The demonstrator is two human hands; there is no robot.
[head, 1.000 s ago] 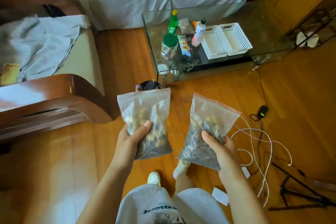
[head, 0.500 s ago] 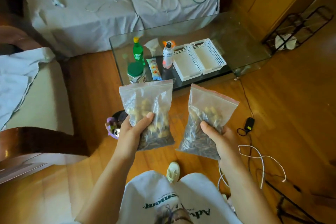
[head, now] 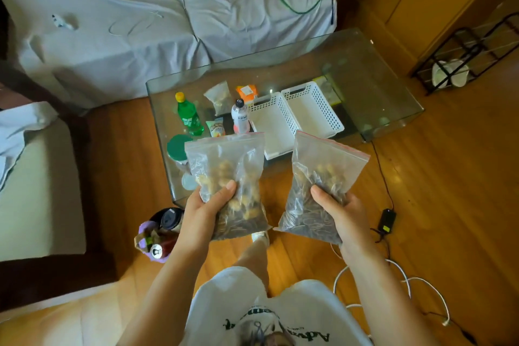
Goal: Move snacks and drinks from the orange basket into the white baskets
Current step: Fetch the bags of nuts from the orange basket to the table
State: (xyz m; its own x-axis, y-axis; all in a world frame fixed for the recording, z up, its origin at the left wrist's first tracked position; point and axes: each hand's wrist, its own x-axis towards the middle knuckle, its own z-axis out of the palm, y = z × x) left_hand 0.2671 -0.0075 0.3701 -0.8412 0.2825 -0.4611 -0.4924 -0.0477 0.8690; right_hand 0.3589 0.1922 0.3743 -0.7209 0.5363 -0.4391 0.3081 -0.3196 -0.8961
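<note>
My left hand (head: 209, 206) grips one zip bag (head: 227, 177), my right hand (head: 341, 212) another zip bag (head: 323, 177); both soft, shifting, seemingly light, best held low. White baskets (head: 297, 118) just ahead.

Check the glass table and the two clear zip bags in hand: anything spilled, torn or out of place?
No spills or tears show. Left hand and right hand each grip a sealed clear zip bag of snacks. Both white slotted baskets sit empty, while bottles and packets stand loose on the glass table.
</note>
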